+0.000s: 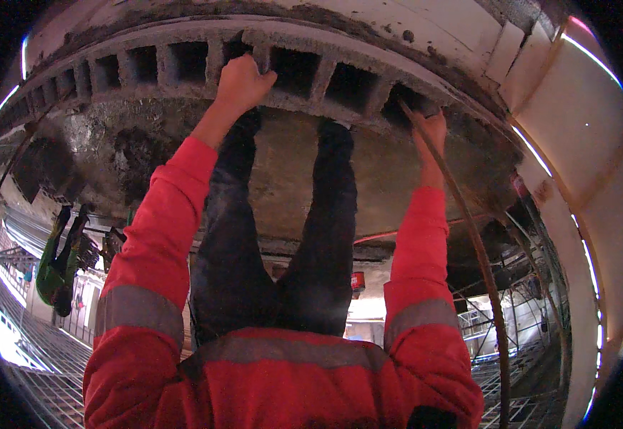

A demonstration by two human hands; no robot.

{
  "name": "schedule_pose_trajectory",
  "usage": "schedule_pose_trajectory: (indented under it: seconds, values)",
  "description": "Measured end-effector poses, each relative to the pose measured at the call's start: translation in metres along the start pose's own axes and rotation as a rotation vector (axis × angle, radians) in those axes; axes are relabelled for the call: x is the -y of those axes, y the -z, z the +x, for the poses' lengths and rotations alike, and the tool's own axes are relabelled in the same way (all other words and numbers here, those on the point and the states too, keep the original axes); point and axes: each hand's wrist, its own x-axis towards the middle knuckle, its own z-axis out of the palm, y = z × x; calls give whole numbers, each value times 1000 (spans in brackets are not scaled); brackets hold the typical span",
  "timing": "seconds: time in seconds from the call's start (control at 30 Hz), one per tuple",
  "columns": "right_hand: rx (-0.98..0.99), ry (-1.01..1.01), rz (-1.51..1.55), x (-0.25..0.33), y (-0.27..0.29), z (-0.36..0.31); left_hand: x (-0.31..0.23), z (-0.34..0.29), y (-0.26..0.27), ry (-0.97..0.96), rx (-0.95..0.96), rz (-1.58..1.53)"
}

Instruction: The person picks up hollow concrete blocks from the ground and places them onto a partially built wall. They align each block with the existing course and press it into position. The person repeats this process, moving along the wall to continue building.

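A course of grey hollow concrete blocks [318,87] curves across the top, its dark square cavities facing up. My left hand [243,84] is closed over a web between two cavities, thumb at the edge of one and fingertips hidden. To the right, my right hand [430,129] grips the block's edge by another cavity, its fingers partly out of sight. A thin rusty steel rod [477,247] runs from that cavity past the right hand to the lower edge; whether the hand touches it, I cannot tell.
My dark-trousered legs [275,236] stand beside the blocks on a wet concrete floor [290,164]. Another rod [4,171] rises at the left. A person in green [55,264] is farther off at left. Metal grating [40,357] lies lower left; a pale wall panel [597,179] bounds the right.
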Motion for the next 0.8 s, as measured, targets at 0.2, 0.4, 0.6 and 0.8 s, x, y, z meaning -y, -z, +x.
schedule_pose_trajectory:
  seconds: [0.2,0.4,0.6,0.8]
  values:
    - [-7,-92,-142,15,5,-5,-1,0,2,31,59,-3]
    - [-9,9,-37,-40,-3,18,3,1,-13,-13,-36,35]
    - [-2,55,-14,-6,-3,15,0,-2,-11,59,-60,40]
    - [4,8,-14,-27,3,18,-5,-1,-6,84,-44,44]
